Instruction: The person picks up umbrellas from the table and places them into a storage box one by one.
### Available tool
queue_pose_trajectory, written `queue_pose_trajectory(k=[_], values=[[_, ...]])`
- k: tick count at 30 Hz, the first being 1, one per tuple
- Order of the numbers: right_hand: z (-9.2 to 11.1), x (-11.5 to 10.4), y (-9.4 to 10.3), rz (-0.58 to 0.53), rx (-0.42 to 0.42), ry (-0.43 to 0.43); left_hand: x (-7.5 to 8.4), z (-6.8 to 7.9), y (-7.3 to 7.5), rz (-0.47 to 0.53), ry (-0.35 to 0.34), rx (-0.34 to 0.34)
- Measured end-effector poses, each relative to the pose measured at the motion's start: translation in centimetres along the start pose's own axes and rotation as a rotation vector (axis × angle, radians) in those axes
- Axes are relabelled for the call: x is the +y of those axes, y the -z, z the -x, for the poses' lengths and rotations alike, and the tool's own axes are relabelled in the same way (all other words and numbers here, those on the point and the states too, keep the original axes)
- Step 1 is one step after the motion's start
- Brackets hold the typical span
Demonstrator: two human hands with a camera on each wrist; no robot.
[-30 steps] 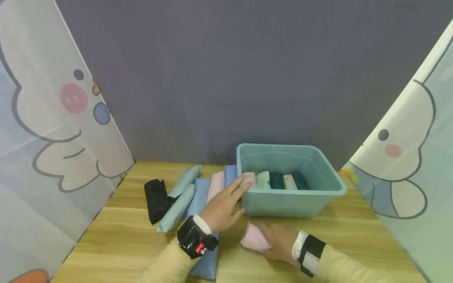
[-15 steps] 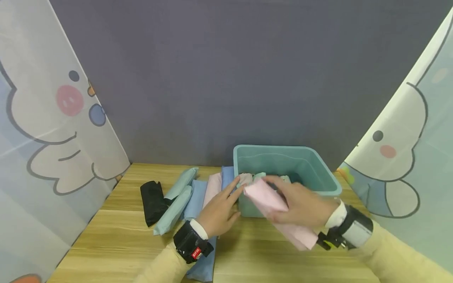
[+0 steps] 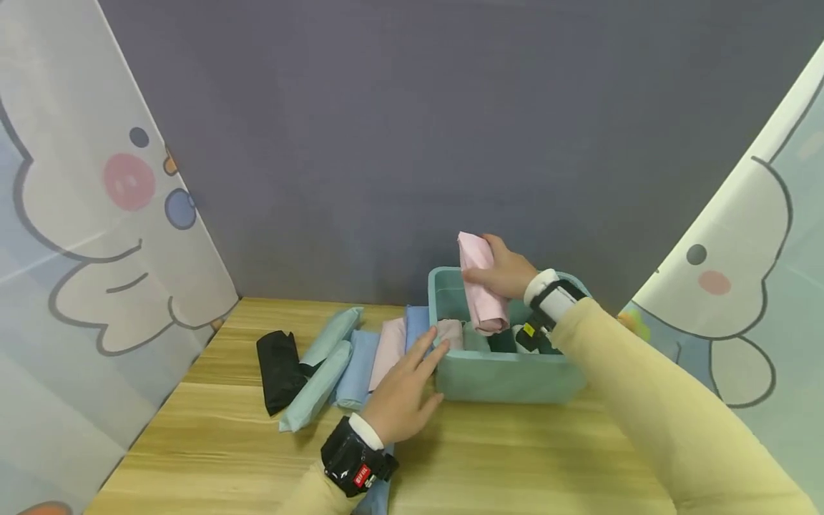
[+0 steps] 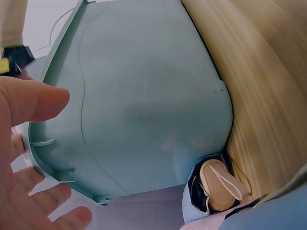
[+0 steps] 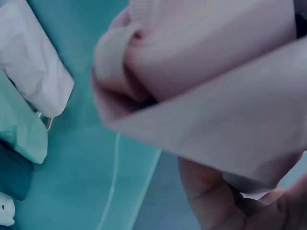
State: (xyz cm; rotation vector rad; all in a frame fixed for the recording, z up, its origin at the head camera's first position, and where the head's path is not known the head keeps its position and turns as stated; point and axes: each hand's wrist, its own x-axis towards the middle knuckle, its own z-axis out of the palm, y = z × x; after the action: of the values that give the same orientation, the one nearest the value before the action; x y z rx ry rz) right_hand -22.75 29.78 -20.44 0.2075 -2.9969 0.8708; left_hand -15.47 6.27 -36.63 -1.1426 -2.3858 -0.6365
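Note:
My right hand point(image 3: 508, 273) grips a pink folded umbrella point(image 3: 479, 290) in its sleeve, tilted above the teal bin point(image 3: 508, 383). Up close in the right wrist view, the umbrella's pink cloth point(image 5: 216, 105) covers much of the scene, with my fingers point(image 5: 206, 191) beneath it. Inside the bin stand a pale pink umbrella point(image 3: 452, 333), a pale green one point(image 3: 475, 340), a dark teal one point(image 3: 502, 341) and a white one point(image 3: 524, 338). Spread fingers of my left hand point(image 3: 402, 397) rest at the bin's left front rim; the thumb stays apart.
Left of the bin lie a black umbrella point(image 3: 280, 372), light green ones point(image 3: 317, 386), blue ones point(image 3: 357, 372) and a pink one point(image 3: 389, 350). A tan handle with a strap point(image 4: 218, 187) shows in one blue sleeve. A grey partition point(image 3: 386, 157) stands behind.
My right hand has lifted the pink umbrella from the table, carried it forward and turned it more upright over the bin. The left hand has stayed by the rim.

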Motion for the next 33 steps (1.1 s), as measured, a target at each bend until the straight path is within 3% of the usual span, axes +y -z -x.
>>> queue_pose_trajectory(k=[9, 16, 20, 27, 33], values=[[-3.2, 2.1, -3.5, -0.087, -0.15, -0.111, 0.1, 0.0, -0.3, -0.009, -0.009, -0.015], [-5.1, 3.8, -6.3, -0.074, -0.353, -0.189, 0.0, -0.1, -0.3, -0.023, -0.018, -0.001], [-5.9, 3.9, -7.7, -0.026, -0.443, -0.185, -0.1, 0.2, -0.2, -0.03, -0.014, 0.002], [-6.1, 4.6, -10.8, -0.03, -0.497, -0.246, 0.5, 1.0, 0.1, -0.024, -0.009, 0.001], [-4.7, 4.8, -11.6, 0.001, -0.48, -0.276, 1.0, 1.1, 0.1, -0.019, -0.035, -0.001]])
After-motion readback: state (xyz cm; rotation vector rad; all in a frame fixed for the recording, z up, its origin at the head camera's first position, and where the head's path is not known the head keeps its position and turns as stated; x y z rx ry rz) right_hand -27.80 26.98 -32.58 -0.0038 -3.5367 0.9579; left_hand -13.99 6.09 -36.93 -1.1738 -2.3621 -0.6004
